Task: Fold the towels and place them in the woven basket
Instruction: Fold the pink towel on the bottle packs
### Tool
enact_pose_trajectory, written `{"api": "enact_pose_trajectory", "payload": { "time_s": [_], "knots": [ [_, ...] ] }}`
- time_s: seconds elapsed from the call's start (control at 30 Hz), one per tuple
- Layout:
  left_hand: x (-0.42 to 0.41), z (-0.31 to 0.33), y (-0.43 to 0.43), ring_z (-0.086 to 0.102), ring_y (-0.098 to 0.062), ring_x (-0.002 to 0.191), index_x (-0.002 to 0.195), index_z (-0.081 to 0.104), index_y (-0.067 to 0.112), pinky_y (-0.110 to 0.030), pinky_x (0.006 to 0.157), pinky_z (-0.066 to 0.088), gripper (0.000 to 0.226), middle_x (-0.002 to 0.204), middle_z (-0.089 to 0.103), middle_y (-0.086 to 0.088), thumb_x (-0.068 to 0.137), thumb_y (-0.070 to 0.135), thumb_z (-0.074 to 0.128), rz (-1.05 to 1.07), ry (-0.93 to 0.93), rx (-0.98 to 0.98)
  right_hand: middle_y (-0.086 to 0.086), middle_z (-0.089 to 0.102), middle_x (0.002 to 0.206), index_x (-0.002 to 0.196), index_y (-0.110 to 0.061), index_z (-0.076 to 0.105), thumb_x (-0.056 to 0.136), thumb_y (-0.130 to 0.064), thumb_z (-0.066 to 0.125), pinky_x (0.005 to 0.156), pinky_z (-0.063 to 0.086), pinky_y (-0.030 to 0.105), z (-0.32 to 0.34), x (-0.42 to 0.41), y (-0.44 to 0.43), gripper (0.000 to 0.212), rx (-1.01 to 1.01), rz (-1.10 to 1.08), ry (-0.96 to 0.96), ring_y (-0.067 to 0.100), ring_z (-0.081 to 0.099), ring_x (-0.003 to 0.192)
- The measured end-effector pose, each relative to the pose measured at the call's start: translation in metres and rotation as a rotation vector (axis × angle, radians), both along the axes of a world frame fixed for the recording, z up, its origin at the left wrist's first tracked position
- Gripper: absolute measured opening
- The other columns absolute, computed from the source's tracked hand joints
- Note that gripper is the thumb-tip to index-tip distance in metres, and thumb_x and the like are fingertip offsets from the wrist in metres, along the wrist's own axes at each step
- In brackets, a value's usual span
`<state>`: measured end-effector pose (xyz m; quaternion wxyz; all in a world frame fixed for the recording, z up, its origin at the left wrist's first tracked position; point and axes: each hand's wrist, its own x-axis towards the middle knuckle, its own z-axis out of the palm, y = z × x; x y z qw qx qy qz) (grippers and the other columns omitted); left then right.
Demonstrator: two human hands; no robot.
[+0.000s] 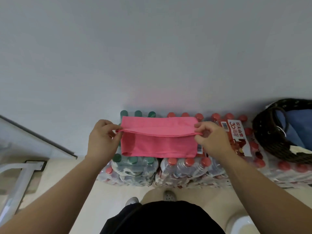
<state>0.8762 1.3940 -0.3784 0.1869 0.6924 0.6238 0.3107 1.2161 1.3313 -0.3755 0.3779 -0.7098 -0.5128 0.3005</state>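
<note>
Pinching the raised fold of a pink rectangular cloth towel point(157, 146), left hand point(103, 141) at one end, right hand point(213, 142) at the other. Draped across shrink-wrapped packs of red- and green-capped plastic bottles point(182, 168). Further right on those packs, a dark woven wicker basket point(263, 132) holding blue cloth point(297, 125).

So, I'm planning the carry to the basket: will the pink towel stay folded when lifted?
Probably floppy: the pink towel dips between the left hand and right hand pinching its ends. Likely light, since fingertip pinches lift it. Its layers may slide apart.
</note>
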Motion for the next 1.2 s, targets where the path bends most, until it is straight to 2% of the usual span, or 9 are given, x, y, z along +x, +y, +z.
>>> {"api": "enact_pose_trajectory", "payload": {
  "time_s": [0.23,0.43,0.5,0.63,0.73,0.83,0.9,1.0,1.2],
  "knots": [
    [-0.009,-0.029,-0.032,0.052,-0.013,0.064,0.086,0.080,0.012,-0.025,0.061,0.047,0.023,0.083,0.059,0.002,0.069,-0.003,0.084,-0.187,0.125,0.042,-0.003,0.064,0.117,0.081,-0.014,0.068,0.075,-0.003,0.073,0.091,0.040,0.020,-0.019,0.004,-0.027,0.013,-0.008,0.223,-0.460,0.008,0.058,0.101],
    [-0.012,-0.036,-0.034,0.052,-0.015,0.066,0.085,0.081,0.015,-0.009,0.057,0.028,0.022,0.079,0.057,0.003,0.068,0.003,0.086,-0.235,0.232,0.035,0.000,0.068,0.113,0.080,-0.015,0.069,0.073,-0.009,0.073,0.090,0.041,0.026,-0.027,0.004,-0.027,0.011,-0.052,0.335,-0.633,0.020,0.058,0.103],
    [-0.015,-0.031,-0.035,0.055,-0.018,0.066,0.079,0.080,0.018,-0.015,0.052,0.035,0.008,0.077,0.057,0.003,0.072,0.022,0.082,-0.297,0.277,0.073,-0.005,0.070,0.105,0.077,-0.020,0.069,0.069,-0.019,0.074,0.091,0.042,0.031,-0.031,0.007,-0.031,0.009,-0.038,0.364,-0.732,0.019,0.057,0.103],
    [-0.011,-0.024,-0.028,0.056,-0.020,0.070,0.068,0.072,0.021,-0.033,0.066,0.047,0.042,0.076,0.061,0.003,0.081,0.058,0.057,-0.308,0.392,0.066,-0.010,0.067,0.092,0.070,-0.024,0.064,0.073,-0.048,0.065,0.092,0.035,0.035,-0.033,0.007,-0.037,0.024,0.074,0.354,-0.825,0.017,0.053,0.102],
    [0.010,-0.012,-0.017,0.061,-0.030,0.086,0.090,0.073,0.015,-0.042,0.079,0.050,0.039,0.092,0.067,-0.004,0.087,0.045,0.048,-0.251,0.413,0.101,-0.007,0.062,0.090,0.080,-0.023,0.065,0.090,-0.052,0.051,0.095,0.039,0.041,-0.023,-0.013,-0.020,0.034,0.122,0.341,-0.868,0.018,0.053,0.098],
    [0.041,-0.006,-0.002,0.055,-0.037,0.120,0.126,0.061,0.013,-0.050,0.102,0.043,0.051,0.129,0.061,-0.012,0.092,0.043,0.039,-0.305,0.505,0.005,0.001,0.063,0.120,0.114,-0.020,0.066,0.099,-0.049,0.041,0.110,0.034,0.042,-0.013,-0.049,0.011,0.041,0.077,0.347,-0.793,0.023,0.052,0.118],
    [0.055,-0.013,0.008,0.025,-0.035,0.147,0.149,0.036,0.016,-0.053,0.119,0.019,0.062,0.159,0.031,-0.011,0.098,0.051,0.029,-0.338,0.578,-0.135,0.005,0.035,0.158,0.151,-0.021,0.037,0.102,-0.055,0.027,0.122,0.016,0.045,-0.012,-0.071,0.033,0.061,-0.133,0.376,-0.779,0.027,0.027,0.146],
    [0.057,-0.038,0.016,-0.009,-0.030,0.152,0.158,0.001,0.018,-0.054,0.122,-0.003,0.080,0.166,-0.008,-0.007,0.096,0.067,0.011,-0.376,0.678,-0.252,0.003,-0.015,0.166,0.158,-0.020,-0.010,0.097,-0.066,0.008,0.123,-0.005,0.052,-0.029,-0.083,0.049,0.079,-0.357,0.420,-0.843,0.028,-0.013,0.152],
    [0.046,-0.056,0.017,-0.021,-0.026,0.150,0.156,-0.016,0.021,-0.056,0.120,-0.008,0.089,0.162,-0.025,-0.003,0.090,0.077,0.004,-0.410,0.725,-0.272,0.013,-0.032,0.158,0.151,-0.022,-0.029,0.079,-0.087,-0.011,0.115,-0.008,0.067,-0.054,-0.069,0.032,0.099,-0.433,0.358,-0.908,0.039,-0.033,0.143]
  ]
}}
